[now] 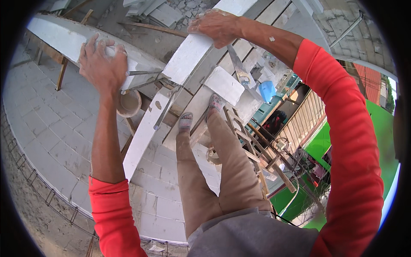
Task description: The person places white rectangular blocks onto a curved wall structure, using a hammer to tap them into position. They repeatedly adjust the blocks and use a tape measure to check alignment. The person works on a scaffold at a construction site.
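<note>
My left hand presses down on the end of a long white block wall, fingers spread over its top edge. My right hand lies on the far end of a white aerated block set across the wall, and it also holds a trowel whose blade points down. Both sleeves are red. My legs in tan trousers stand on wooden planks, with dusty sandalled feet.
A round bucket sits under the wall. A loose white block and a blue bag lie by my feet. A white block wall face drops away left; a wooden ladder, railings and green ground lie far below on the right.
</note>
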A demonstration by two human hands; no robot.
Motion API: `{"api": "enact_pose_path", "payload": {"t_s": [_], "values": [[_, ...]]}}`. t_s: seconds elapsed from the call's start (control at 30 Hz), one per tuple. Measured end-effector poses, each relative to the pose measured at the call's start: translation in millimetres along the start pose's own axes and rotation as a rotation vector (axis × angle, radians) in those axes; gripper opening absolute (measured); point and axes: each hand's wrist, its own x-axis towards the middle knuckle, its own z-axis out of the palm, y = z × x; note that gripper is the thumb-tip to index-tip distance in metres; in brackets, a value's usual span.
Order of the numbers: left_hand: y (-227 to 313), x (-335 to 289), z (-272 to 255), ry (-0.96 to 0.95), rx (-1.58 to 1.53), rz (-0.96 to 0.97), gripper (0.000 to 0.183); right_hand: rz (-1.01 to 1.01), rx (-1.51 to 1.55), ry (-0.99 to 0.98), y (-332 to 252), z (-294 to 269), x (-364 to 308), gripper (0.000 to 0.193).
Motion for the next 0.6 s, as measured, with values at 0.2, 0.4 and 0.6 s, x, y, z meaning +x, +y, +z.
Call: {"api": "enact_pose_path", "payload": {"t_s": [0.2,0.4,0.6], "values": [[-2.7,1.6,4.0,0.022,0.031,0.017,0.023,-0.06,-0.011,0.14,8.1,46.6,15.6,0.073],[-1.0,1.1,4.6,-0.014,0.033,0.011,0.025,0.009,0.037,0.043,9.9,68.2,22.5,0.071],[-4.9,1.4,2.8,-0.028,0.008,0.023,0.027,0.055,0.001,-0.085,4.8,70.1,29.0,0.073]]}}
